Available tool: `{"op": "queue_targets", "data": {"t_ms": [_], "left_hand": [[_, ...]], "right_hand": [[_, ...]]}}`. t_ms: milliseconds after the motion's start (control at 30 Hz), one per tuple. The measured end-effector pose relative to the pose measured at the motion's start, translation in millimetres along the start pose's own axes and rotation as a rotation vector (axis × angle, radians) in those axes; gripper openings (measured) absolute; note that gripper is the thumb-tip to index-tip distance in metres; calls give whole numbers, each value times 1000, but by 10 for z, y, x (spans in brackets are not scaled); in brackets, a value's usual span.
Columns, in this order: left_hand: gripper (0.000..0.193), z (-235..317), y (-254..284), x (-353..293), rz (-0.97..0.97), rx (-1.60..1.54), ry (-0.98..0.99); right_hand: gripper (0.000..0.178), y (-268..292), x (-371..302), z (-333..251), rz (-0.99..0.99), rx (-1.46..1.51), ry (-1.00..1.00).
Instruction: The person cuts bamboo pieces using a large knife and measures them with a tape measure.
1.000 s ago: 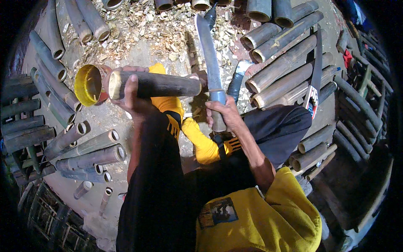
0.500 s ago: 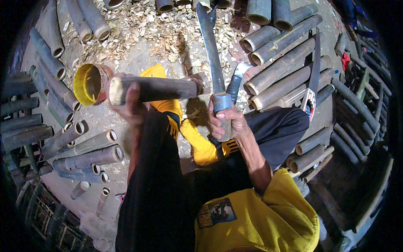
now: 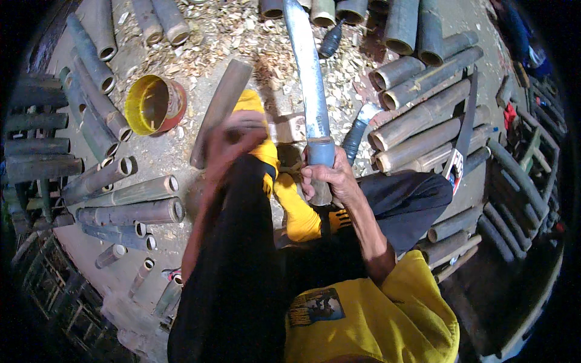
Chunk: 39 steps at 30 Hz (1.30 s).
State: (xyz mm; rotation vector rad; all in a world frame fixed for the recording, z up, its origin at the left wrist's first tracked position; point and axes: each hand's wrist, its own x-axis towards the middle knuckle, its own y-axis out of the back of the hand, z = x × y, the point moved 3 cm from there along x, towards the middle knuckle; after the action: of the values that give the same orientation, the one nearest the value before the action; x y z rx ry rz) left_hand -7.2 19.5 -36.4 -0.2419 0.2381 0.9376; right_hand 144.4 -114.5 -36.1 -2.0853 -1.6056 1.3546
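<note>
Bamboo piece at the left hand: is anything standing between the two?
Nothing visible: the blurred left hand overlaps the bamboo piece in view, though its grip is unclear. A yellow sock shows just right of the piece.

We look down on a grey, dusty floor [image 3: 200,91], its upper part littered with pale wood chips [image 3: 218,33]. At the left edge we see a dark rack of round poles [image 3: 45,168], and below it a shadowy lattice [image 3: 48,284]. Light brightens the middle; the corners around us fall black
</note>
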Motion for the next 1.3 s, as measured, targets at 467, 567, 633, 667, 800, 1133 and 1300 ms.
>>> {"op": "queue_targets", "data": {"t_ms": [467, 567, 633, 667, 800, 1133, 1300], "left_hand": [[23, 18, -317, 62, -115, -277, 343], [22, 72, -327, 109, -132, -130, 291], [22, 98, -296, 116, -105, -42, 309], [22, 104, -287, 113, -100, -48, 308], [23, -11, -253, 87, -98, -89, 362], [51, -664, 1223, -38, 656, 1049, -143], [55, -1043, 1569, -177, 702, 1158, -1]], "right_hand": [[26, -170, 100, 19, -49, -8, -44], [27, -155, 151, 19, -33, -75, -11], [28, -148, 179, 27, -8, -126, 1], [29, -157, 187, 28, -30, -129, 23], [33, -169, 196, 48, -41, -193, 58], [36, 105, 16, -34, 253, -507, 252], [32, 194, 2, 82, 209, -549, 184]]}}
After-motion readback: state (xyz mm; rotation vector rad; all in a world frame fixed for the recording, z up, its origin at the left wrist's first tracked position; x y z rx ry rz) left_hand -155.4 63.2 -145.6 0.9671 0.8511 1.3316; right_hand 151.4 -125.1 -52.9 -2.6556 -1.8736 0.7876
